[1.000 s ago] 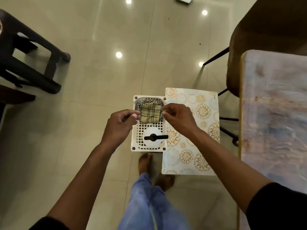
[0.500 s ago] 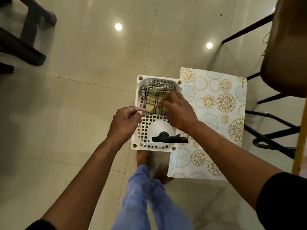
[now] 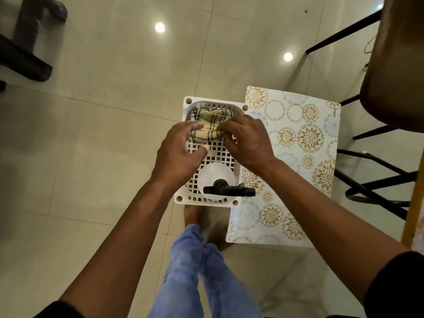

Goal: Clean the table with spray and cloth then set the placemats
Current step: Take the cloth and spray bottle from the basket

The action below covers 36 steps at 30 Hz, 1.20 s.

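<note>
Both hands are down in the white perforated basket (image 3: 238,180) on the floor. Her or his right hand (image 3: 246,143) has its fingers curled over the folded checked cloth (image 3: 207,127), gripping its near edge; the left hand (image 3: 177,152) lies with fingers loosely spread, tips touching the cloth's left side. That cloth sits at the basket's far end. At the near end stands a white spray bottle (image 3: 216,177), its black trigger head (image 3: 229,191) pointing right past the basket's rim. A floral placemat (image 3: 298,143) lies flat, tucked against the basket's right edge. Bare tile floor (image 3: 103,134) spreads wide to the left. Black chair legs (image 3: 376,187) crowd the placemat's right side.
</note>
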Motion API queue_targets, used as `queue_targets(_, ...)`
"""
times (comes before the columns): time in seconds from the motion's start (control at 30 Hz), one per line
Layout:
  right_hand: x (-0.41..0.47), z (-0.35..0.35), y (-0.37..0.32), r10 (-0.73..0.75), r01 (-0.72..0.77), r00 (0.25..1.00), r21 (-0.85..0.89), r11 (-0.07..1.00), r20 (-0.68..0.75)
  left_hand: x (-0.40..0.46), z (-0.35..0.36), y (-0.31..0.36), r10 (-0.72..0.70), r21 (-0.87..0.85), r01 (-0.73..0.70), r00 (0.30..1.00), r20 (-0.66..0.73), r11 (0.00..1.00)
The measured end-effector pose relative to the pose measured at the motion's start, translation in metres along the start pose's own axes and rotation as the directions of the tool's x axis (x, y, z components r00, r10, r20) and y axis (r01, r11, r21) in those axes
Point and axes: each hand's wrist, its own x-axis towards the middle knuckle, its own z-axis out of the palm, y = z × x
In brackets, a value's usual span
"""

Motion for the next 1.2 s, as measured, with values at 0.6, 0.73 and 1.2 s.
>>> queue_targets(0.6, 0.006, -0.163, -0.027, 0.121, -0.292, 0.956, 0.898, 0.329, 0.266, 0.001, -0.062, 0.108, 0.440, -0.449, -0.368, 0.896, 0.064, 0.814)
queue_targets(0.73, -0.010, -0.161, -0.029, -0.053, -0.374, 0.914, 0.888, 0.265, 0.401, -0.009, -0.060, 0.119, 0.439, -0.459, -0.355, 0.894, 0.088, 0.815)
queue_targets(1.2, -0.078, -0.135, -0.025, 0.442, -0.273, 0.836, 0.945, -0.178, 0.325, -0.037, -0.045, 0.050, 0.183, -0.107, -0.171, 0.977, 0.108, 0.979)
